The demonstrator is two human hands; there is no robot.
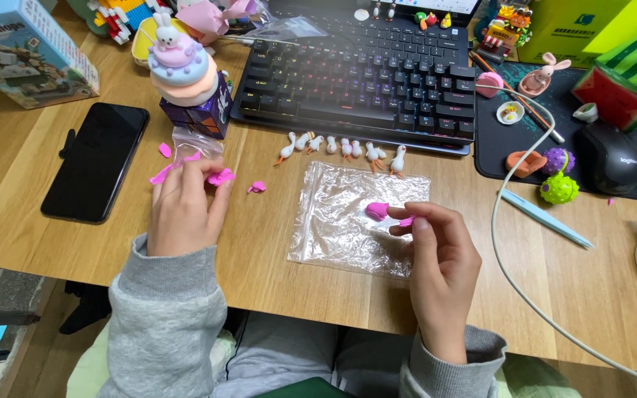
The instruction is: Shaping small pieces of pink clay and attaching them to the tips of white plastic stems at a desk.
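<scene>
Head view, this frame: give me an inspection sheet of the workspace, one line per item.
Surface: wooden desk, black mat under the mouse at right.
Job's things: pink clay pieces by the left hand; pink clay lump on a clear plastic bag; small pink bit at the right hand fingertips.
Clutter: black phone, keyboard, row of small white bird figures, clay cake figure, green spiky ball, mouse.
Grips: both hands pinching clay.
Cables: white cable crossing the desk at right.
Surroundings: boxes and toys along the back edge.
</scene>
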